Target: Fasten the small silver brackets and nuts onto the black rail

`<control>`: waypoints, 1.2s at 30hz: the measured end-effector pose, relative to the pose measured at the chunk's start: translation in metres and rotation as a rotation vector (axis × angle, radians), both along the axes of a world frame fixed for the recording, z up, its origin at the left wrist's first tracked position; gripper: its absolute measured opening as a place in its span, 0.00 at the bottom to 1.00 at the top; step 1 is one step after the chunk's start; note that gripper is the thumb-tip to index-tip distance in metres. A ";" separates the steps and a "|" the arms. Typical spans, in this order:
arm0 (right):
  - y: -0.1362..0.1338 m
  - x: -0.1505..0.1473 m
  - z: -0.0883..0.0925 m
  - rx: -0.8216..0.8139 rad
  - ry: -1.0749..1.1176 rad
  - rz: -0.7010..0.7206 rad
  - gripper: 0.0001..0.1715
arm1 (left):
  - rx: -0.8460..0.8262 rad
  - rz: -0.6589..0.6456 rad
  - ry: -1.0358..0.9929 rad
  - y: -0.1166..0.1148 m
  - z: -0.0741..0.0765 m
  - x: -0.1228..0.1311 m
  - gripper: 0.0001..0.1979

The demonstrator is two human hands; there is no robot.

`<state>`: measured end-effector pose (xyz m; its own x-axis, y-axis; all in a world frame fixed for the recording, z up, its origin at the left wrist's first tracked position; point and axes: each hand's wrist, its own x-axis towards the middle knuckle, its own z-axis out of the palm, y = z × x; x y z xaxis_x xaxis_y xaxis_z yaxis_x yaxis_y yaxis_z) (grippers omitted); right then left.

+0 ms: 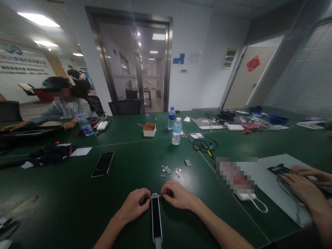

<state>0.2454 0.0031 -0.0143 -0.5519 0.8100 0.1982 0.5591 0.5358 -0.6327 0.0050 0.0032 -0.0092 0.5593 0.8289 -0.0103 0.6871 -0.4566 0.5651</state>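
A long, narrow bar with a black face and white edges lies on the table in front of me, pointing away. Across its far end sits a small grey metal bracket. My left hand pinches the bracket's left end, fingers curled. From the other side, my right hand closes its fingertips on the right end. Whether a small fastener is also between the fingers is hidden. Beyond my hands are two loose metal brackets, one nearer and one farther, with several small nuts or washers.
A phone lies to the left. Water bottles, a small box and black cables stand or lie farther back. At right, another person's hands work over a white board. Another person sits at far left.
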 end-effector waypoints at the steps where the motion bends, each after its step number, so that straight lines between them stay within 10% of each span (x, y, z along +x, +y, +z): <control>1: 0.000 0.000 -0.001 -0.005 0.004 0.001 0.07 | 0.001 -0.001 0.001 0.000 0.000 0.000 0.07; 36: -0.001 -0.007 -0.009 0.029 0.046 0.012 0.12 | 0.040 -0.007 -0.006 0.000 0.000 0.002 0.07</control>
<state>0.2388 0.0024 -0.0231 -0.5510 0.7971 0.2472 0.5230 0.5607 -0.6420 0.0065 0.0032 -0.0091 0.5655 0.8244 0.0260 0.6802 -0.4839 0.5506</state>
